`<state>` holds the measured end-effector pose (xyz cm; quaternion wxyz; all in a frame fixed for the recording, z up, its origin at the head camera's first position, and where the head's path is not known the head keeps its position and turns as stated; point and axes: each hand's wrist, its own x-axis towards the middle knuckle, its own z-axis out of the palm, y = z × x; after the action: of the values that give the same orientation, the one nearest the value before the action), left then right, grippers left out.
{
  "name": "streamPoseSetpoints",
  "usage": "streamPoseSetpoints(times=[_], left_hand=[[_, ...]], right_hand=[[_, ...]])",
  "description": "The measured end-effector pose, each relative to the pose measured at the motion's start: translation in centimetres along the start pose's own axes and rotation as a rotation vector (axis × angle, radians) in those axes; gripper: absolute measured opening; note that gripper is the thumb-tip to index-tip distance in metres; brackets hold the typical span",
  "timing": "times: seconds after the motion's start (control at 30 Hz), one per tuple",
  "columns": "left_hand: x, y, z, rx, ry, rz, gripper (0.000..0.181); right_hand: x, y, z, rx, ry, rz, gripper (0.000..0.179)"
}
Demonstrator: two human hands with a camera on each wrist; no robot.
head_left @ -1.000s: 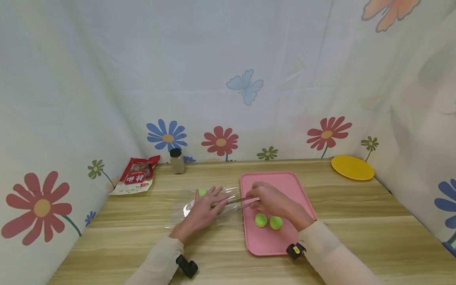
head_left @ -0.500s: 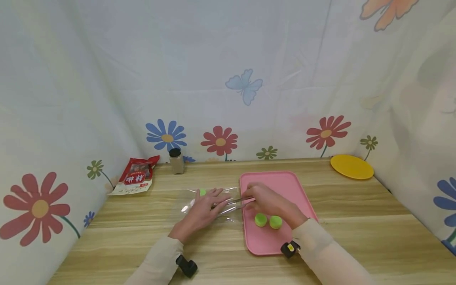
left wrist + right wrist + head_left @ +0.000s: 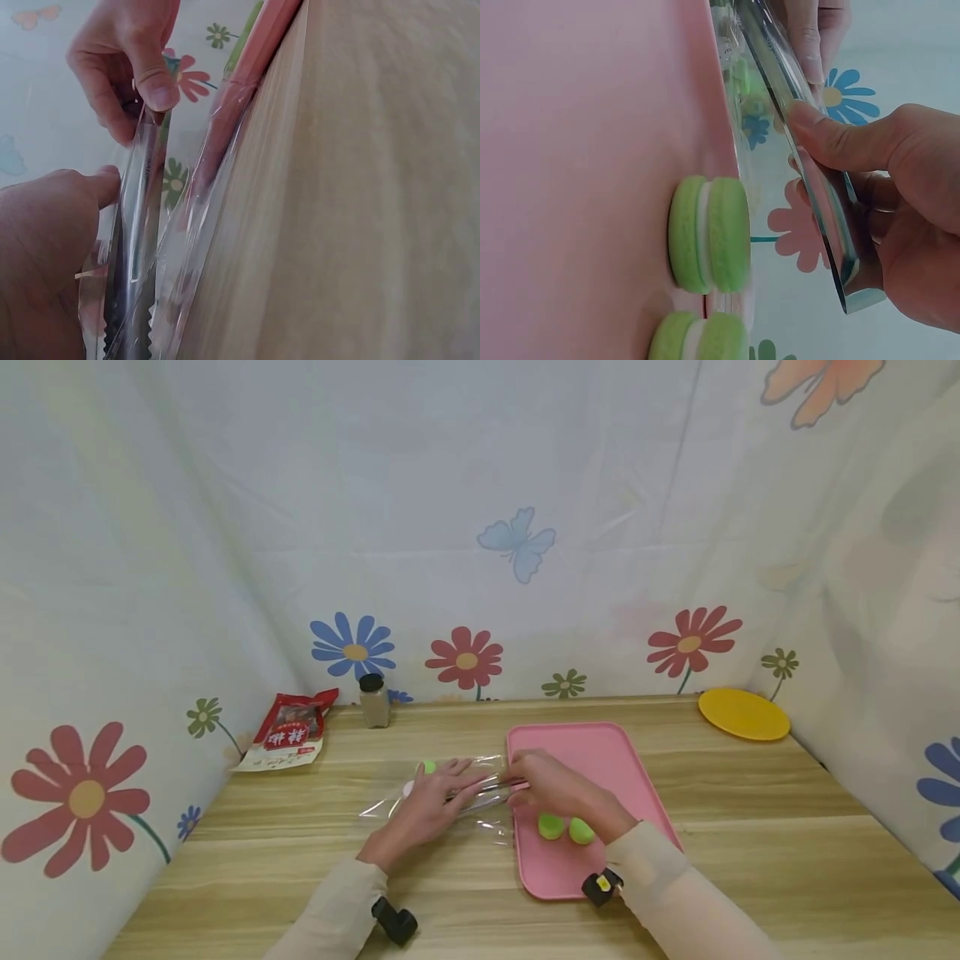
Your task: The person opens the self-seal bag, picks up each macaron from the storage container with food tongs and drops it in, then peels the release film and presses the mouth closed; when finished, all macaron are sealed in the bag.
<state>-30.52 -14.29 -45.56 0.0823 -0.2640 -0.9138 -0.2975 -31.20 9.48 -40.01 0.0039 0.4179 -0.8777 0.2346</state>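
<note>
In the head view my left hand (image 3: 435, 797) is over a clear plastic bag (image 3: 491, 835); in the left wrist view its thumb and a finger hold the film beside the bag's mouth. My right hand (image 3: 551, 785) grips metal tongs (image 3: 832, 202) near their bent end. The tongs' toothed tips (image 3: 131, 330) reach inside the bag; what lies between them is hidden. A green macaron (image 3: 429, 767) and a whitish round thing (image 3: 408, 788) show beyond the left hand, apparently in the bag. Two green macarons (image 3: 551, 826) with pale filling sit on a pink tray (image 3: 540, 881).
At the back left lie a red and white food packet (image 3: 288, 731) and a spice jar (image 3: 373, 702) with a black lid. A yellow plate (image 3: 744, 713) is at the back right. Flower-printed cloth (image 3: 480, 568) surrounds the wooden table (image 3: 750, 827).
My right hand has shifted a little left with the tongs, pushing them further into the bag. My left hand has barely moved.
</note>
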Motion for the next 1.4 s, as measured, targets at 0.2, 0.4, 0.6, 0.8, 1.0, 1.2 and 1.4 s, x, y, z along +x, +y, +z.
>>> streamPoseSetpoints(times=[0.2,0.4,0.6,0.8,1.0,1.2,1.4], left_hand=[[0.1,0.1,0.1,0.007,0.001,0.017,0.037],[-0.1,-0.1,0.0,-0.019,0.017,0.006,0.035],[0.1,-0.2,0.1,-0.031,0.017,0.01,0.037],[0.0,-0.2,0.3,-0.041,0.012,-0.002,0.039],[0.0,-0.3,0.3,-0.03,0.021,-0.008,0.039],[-0.1,-0.3,0.1,-0.035,0.027,-0.013,0.037],[-0.1,-0.2,0.1,-0.038,0.018,-0.007,0.038]], right_hand=[[-0.8,0.3,-0.3,0.008,-0.004,0.048,0.029],[-2.8,1.3,-1.5,-0.021,-0.003,0.105,0.023],[-6.6,3.1,-3.9,-0.041,0.028,0.086,0.022],[-10.9,5.7,-6.5,0.011,0.042,0.083,0.028],[-13.9,8.0,-8.6,-0.021,0.033,0.172,0.032],[-14.5,9.5,-8.6,-0.05,0.035,0.209,0.03],[-14.1,10.0,-7.6,-0.084,0.037,0.225,0.026]])
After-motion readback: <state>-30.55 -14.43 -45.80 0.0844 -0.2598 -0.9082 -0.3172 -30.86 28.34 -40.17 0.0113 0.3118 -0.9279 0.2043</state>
